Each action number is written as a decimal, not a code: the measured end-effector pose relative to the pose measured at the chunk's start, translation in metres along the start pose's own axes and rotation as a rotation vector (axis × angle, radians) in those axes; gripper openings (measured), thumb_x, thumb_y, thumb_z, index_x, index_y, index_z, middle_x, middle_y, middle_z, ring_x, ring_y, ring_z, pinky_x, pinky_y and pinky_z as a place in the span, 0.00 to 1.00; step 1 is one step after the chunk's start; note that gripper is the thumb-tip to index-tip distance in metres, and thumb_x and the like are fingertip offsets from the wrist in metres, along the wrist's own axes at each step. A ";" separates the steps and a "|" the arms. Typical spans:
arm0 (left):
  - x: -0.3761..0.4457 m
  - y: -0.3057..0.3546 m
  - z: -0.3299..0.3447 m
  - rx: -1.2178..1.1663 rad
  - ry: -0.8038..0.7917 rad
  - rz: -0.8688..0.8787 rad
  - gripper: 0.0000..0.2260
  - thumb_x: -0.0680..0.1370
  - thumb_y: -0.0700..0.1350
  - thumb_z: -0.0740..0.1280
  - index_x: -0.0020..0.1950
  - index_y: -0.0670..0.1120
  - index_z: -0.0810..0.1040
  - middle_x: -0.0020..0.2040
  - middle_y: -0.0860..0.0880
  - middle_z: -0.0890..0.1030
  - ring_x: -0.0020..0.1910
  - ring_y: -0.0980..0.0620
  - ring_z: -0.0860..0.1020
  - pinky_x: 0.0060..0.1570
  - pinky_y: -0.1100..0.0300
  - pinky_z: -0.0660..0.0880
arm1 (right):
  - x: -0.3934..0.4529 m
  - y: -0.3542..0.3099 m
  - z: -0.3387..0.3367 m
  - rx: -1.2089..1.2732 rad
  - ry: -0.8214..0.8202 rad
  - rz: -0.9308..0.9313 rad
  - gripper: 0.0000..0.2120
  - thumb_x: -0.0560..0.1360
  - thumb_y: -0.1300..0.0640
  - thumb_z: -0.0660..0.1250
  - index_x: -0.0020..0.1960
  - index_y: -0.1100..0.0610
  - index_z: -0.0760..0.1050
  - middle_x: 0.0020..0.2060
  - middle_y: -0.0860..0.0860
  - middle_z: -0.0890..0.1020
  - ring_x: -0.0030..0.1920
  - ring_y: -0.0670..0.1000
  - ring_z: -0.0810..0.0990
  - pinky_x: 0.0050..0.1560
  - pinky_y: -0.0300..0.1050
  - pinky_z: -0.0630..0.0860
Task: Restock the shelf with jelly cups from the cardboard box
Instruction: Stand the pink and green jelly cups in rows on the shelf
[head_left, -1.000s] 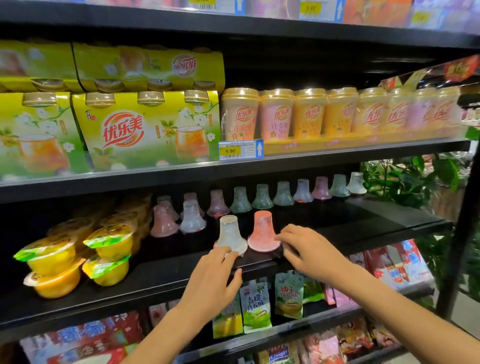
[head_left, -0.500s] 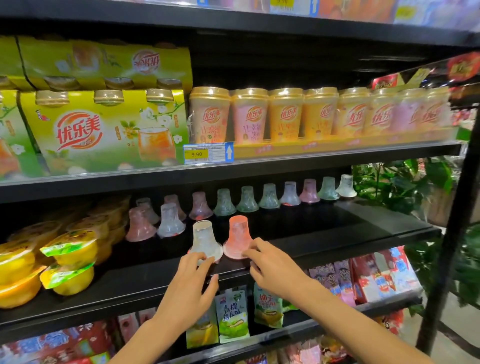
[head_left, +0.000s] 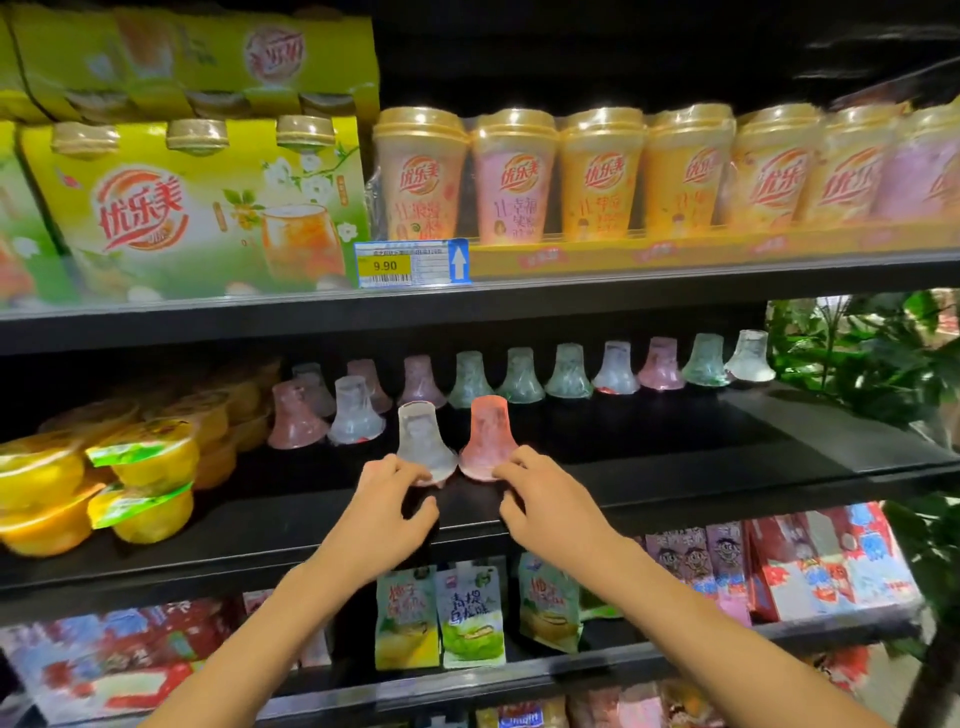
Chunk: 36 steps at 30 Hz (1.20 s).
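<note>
Two bell-shaped jelly cups stand side by side at the front of the black middle shelf (head_left: 675, 447): a white jelly cup (head_left: 422, 436) and a pink jelly cup (head_left: 489, 434). My left hand (head_left: 382, 519) has curled fingers pinching the base rim of the white cup. At the base rim of the pink cup, my right hand (head_left: 548, 501) pinches the same way. A row of several more jelly cups (head_left: 569, 371) lines the back of the shelf, with two more cups (head_left: 356, 413) to the left. The cardboard box is out of view.
Stacked yellow fruit cups (head_left: 140, 467) fill the shelf's left end. The shelf above holds milk tea cups (head_left: 602, 176), green multipacks (head_left: 197, 208) and a price tag (head_left: 413, 262). Snack pouches (head_left: 470, 618) hang below. A green plant (head_left: 872, 353) stands at the right.
Both hands stay at the two front cups, and their fingers have curled in tighter on the base rims. The view has moved closer to the shelf.
</note>
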<state>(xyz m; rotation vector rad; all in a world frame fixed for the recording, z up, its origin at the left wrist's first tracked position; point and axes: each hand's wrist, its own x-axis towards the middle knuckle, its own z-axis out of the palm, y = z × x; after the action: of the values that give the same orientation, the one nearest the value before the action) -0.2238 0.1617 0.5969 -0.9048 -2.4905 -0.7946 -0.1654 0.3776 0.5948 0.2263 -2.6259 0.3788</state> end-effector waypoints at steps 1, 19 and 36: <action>0.005 -0.001 0.000 -0.002 -0.012 -0.016 0.13 0.78 0.47 0.66 0.62 0.46 0.76 0.52 0.55 0.71 0.57 0.58 0.65 0.59 0.65 0.63 | 0.003 0.002 0.000 0.007 -0.006 0.006 0.17 0.78 0.56 0.60 0.66 0.55 0.74 0.59 0.50 0.73 0.59 0.52 0.73 0.54 0.46 0.75; 0.058 0.001 0.008 0.082 -0.154 -0.241 0.20 0.80 0.48 0.64 0.70 0.44 0.71 0.66 0.45 0.73 0.65 0.47 0.71 0.61 0.61 0.67 | 0.062 0.032 0.013 0.094 -0.147 0.221 0.10 0.76 0.55 0.61 0.50 0.60 0.76 0.48 0.58 0.80 0.50 0.59 0.79 0.50 0.48 0.75; 0.088 -0.017 0.021 0.164 -0.188 -0.263 0.24 0.79 0.47 0.66 0.73 0.45 0.66 0.73 0.46 0.65 0.70 0.47 0.66 0.68 0.60 0.62 | 0.107 0.036 0.035 0.056 -0.241 0.152 0.24 0.79 0.54 0.62 0.74 0.54 0.66 0.74 0.52 0.62 0.68 0.57 0.70 0.67 0.50 0.70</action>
<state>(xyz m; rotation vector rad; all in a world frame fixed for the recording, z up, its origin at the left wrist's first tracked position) -0.3027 0.2044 0.6197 -0.6289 -2.8322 -0.5936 -0.2825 0.3913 0.6079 0.0957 -2.8816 0.5044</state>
